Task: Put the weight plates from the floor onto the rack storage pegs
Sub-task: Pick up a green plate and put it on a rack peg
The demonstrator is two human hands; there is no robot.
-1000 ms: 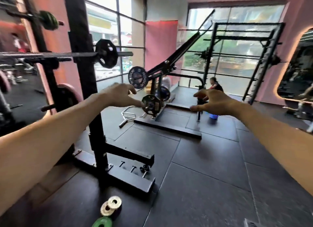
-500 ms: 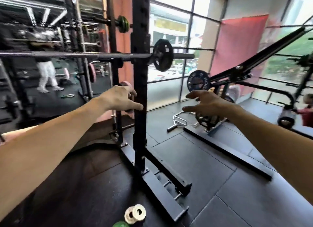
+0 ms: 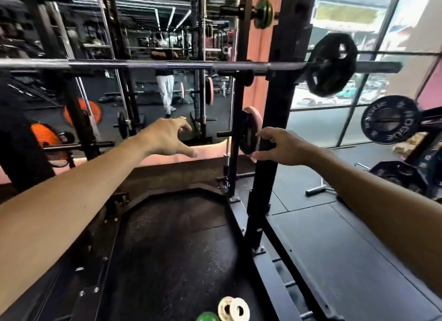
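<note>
We're reaching forward with both arms at the rack upright [image 3: 279, 129]. Our left hand [image 3: 167, 139] hangs released, fingers spread, gripping nothing. Our right hand [image 3: 282, 147] has fingers lightly curled at the edge of the black plate [image 3: 247, 135] already on its storage peg [image 3: 227, 134]; a firm grasp we can't tell. Down on the floor [image 3: 346, 261], two white plates [image 3: 233, 308] and a green plate [image 3: 207, 317] wait.

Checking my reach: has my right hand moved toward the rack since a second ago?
Yes. The right hand was out over open floor; now it sits against the rack upright, fingers at the pink-rimmed plate on its peg.
</note>
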